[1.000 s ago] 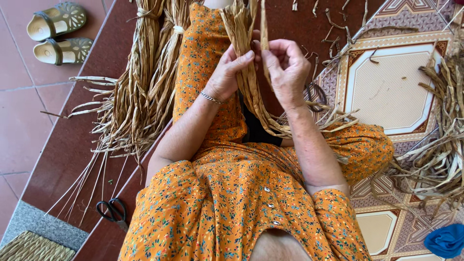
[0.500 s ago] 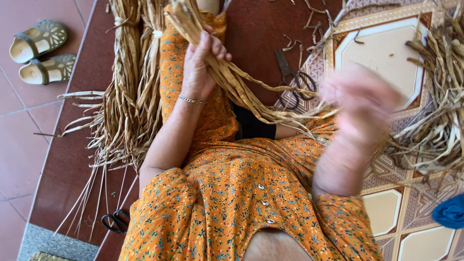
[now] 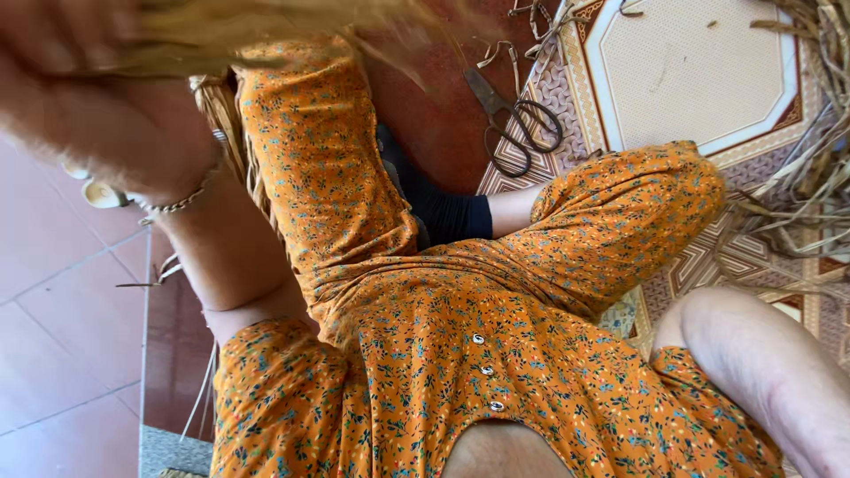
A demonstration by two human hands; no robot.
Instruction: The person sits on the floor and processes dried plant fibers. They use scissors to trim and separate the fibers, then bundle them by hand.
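My left hand [image 3: 97, 115] is raised close to the camera at the top left, large and blurred. It grips a bundle of dried straw-coloured strands [image 3: 266, 26] that streaks across the top of the view. A thin bracelet [image 3: 177, 205] circles its wrist. My right forearm [image 3: 770, 363] shows at the lower right, but the hand itself is outside the frame. My lap and legs are covered by an orange flowered dress [image 3: 460, 336].
Black-handled scissors [image 3: 518, 124] lie on the floor beyond my knee, at the edge of a patterned tile [image 3: 699, 71]. A heap of dried strands [image 3: 815, 177] fills the right side. More strands [image 3: 221, 115] hang by my left leg, and part of a sandal [image 3: 102, 195] shows at the left.
My left hand has lifted the strand bundle up toward the camera. My right hand has swung away to the right and out of view. The camera has tilted down and closer.
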